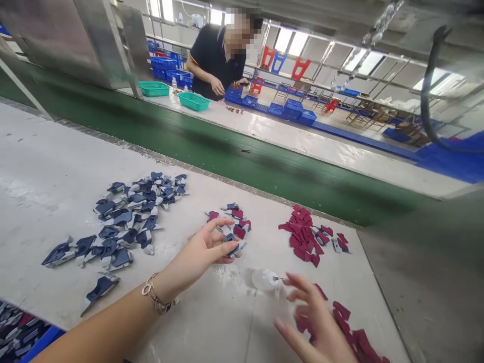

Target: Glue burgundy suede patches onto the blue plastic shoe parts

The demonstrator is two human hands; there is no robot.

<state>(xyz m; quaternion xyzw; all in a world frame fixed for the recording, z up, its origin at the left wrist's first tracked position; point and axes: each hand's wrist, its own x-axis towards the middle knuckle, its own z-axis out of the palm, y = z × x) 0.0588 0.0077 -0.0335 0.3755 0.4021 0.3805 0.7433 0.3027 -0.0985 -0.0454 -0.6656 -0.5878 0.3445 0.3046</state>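
The left hand (202,247) curls narrow, its fingertips pinching a small navy-and-white fabric piece (233,247). The right hand (317,322) spreads wide and holds nothing, its fingers (293,282) just beside a clear plastic squeeze bottle (265,280), which lies on its side with a thin metal tip. Beyond the bottle sits a small heap of maroon-and-white cutouts (234,222); to its right, a looser heap of maroon cutouts (302,234). Far left of it spreads a large pile of angular navy-and-white cutouts (128,217) on the powder-dusted white table (56,151). Past the bottle, the table's metal-trimmed edge (234,194) meets a green conveyor belt (212,161).
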